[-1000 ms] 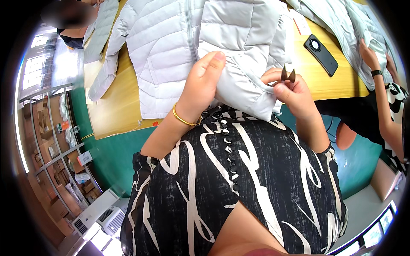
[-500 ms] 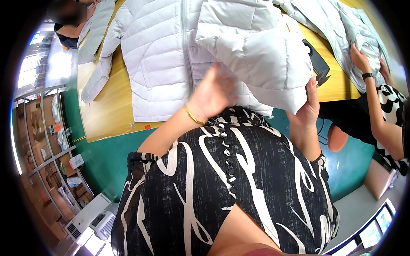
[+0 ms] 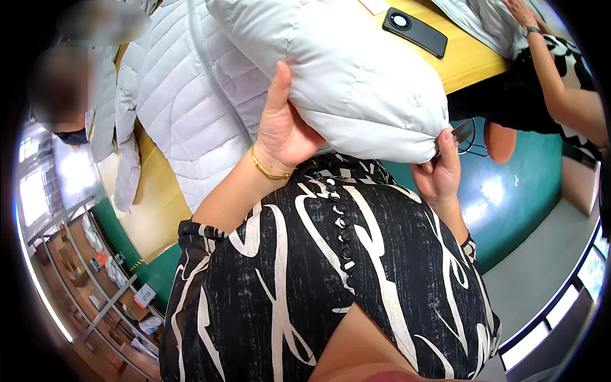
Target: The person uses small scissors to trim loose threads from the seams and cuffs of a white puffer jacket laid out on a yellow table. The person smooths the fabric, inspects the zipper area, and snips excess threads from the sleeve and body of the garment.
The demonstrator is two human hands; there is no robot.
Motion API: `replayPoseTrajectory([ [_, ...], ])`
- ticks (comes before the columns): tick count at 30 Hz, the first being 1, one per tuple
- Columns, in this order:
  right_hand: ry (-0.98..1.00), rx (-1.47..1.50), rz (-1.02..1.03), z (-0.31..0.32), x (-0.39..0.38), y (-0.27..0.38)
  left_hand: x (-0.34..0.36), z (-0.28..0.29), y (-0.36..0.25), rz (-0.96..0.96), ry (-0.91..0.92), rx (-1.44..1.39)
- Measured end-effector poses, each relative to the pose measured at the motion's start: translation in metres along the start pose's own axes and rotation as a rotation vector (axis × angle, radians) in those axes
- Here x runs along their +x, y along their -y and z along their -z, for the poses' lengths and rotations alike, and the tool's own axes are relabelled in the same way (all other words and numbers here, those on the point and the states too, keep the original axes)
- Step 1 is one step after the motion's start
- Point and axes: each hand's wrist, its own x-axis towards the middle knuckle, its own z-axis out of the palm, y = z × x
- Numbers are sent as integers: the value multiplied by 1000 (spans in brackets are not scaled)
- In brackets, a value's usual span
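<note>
A pale grey quilted puffer jacket (image 3: 172, 83) lies front up on the wooden table, its zipper running down the front. One puffy sleeve (image 3: 356, 83) is lifted across in front of me. My left hand (image 3: 286, 137) holds the sleeve's near side, thumb on top and the fingers partly hidden beneath. At the sleeve's right end, my right hand (image 3: 440, 169) pinches the cuff edge. Dark pointed blades of small snips (image 3: 463, 132) stick out from that hand; their handle is hidden in my fingers.
A black phone (image 3: 415, 32) lies on the table (image 3: 474, 63) beyond the sleeve. At right, a co-worker's arm (image 3: 554, 83) reaches to another pale jacket (image 3: 474, 22). Another person is at the far left. Shelving with boxes (image 3: 83, 267) stands left; an orange-brown stool (image 3: 500, 141) is at right.
My left hand has moved from a blurred swing over the jacket onto the sleeve. The sleeve has shifted left and nearer, uncovering the phone. My view has turned rightward.
</note>
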Motion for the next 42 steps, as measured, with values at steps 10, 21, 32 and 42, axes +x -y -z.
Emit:
replayPoseTrajectory([
  [10, 120, -96, 79, -5, -15, 7, 3, 10, 2, 120, -24, -134],
  [21, 246, -209, -112, -10, -10, 3, -18, -19, 11, -53, 7, 612],
  [32, 521, -1173, 546, -112, 14, 42, -35, -47, -12, -347, -111, 959],
  [42, 628, -646, 30, -119, 35, 16, -38, -30, -15, -306, -179, 624],
])
